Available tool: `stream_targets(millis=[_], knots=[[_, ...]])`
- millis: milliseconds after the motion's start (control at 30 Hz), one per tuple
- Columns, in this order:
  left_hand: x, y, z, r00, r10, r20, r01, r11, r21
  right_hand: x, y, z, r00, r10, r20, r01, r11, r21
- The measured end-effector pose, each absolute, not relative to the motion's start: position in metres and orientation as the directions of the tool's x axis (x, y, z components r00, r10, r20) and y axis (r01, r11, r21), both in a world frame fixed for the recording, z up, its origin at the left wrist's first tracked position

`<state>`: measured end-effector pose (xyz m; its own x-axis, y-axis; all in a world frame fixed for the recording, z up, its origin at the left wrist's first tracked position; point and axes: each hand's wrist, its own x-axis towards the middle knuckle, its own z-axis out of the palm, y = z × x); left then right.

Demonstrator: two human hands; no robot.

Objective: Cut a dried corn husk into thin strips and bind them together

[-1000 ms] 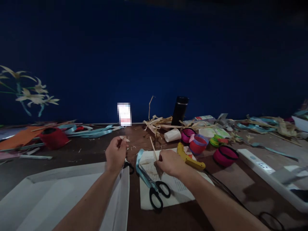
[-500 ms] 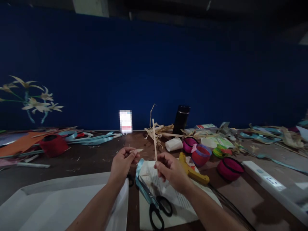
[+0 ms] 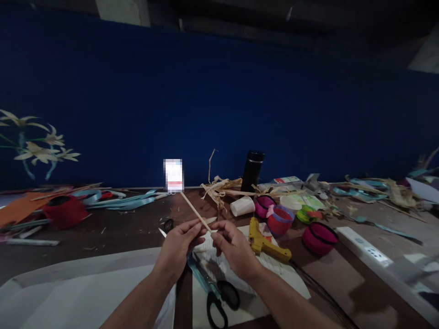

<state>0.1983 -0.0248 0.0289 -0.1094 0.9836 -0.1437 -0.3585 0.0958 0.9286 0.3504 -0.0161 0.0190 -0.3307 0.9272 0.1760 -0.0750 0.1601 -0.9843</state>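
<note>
My left hand [image 3: 179,246] and my right hand [image 3: 236,249] are close together over the papers. A thin pale wooden stick [image 3: 195,211] slants up and left, its lower end pinched in my right fingers. My left fingers are closed around a small pale pointed strip [image 3: 210,220], mostly hidden, and lie against the stick. Below the hands, black-handled scissors [image 3: 222,296] rest on the printed sheet [image 3: 254,299] beside light-blue ribbon [image 3: 199,273]. To the right of my right hand lies a yellow glue gun [image 3: 265,244].
A red roll [image 3: 66,214] and ribbons are at left. Dry husk strips [image 3: 219,189], a dark bottle [image 3: 253,171], a white cup [image 3: 242,206], and magenta rolls [image 3: 318,240] stand behind and right. A white power strip [image 3: 363,249] lies at right; a white sheet [image 3: 92,288] at front left.
The stick has tipped from nearly upright to slanting left. My hands have come together, and the left fingers have reached the stick. The view has shifted slightly right.
</note>
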Motion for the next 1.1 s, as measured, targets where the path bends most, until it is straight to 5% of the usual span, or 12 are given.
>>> stream_targets(millis=[233,533,1100], knots=[[0.2055,-0.0306,0.0313,-0.037,0.985,-0.17,-0.344,0.147,0.928,0.35,-0.0204,0.0223,-0.342,0.916,0.211,0.031,0.235,-0.971],[0.2015,-0.0311,0.0298,-0.135,0.984,-0.114,0.069,0.125,0.99,0.3498,-0.0179,0.0203,-0.319,0.932,0.175,0.067,0.206,-0.976],[0.205,-0.0323,0.0259,-0.09,0.984,-0.156,0.038,0.16,0.986,0.3504,-0.0162,0.02,-0.266,0.941,0.212,0.067,0.237,-0.969]])
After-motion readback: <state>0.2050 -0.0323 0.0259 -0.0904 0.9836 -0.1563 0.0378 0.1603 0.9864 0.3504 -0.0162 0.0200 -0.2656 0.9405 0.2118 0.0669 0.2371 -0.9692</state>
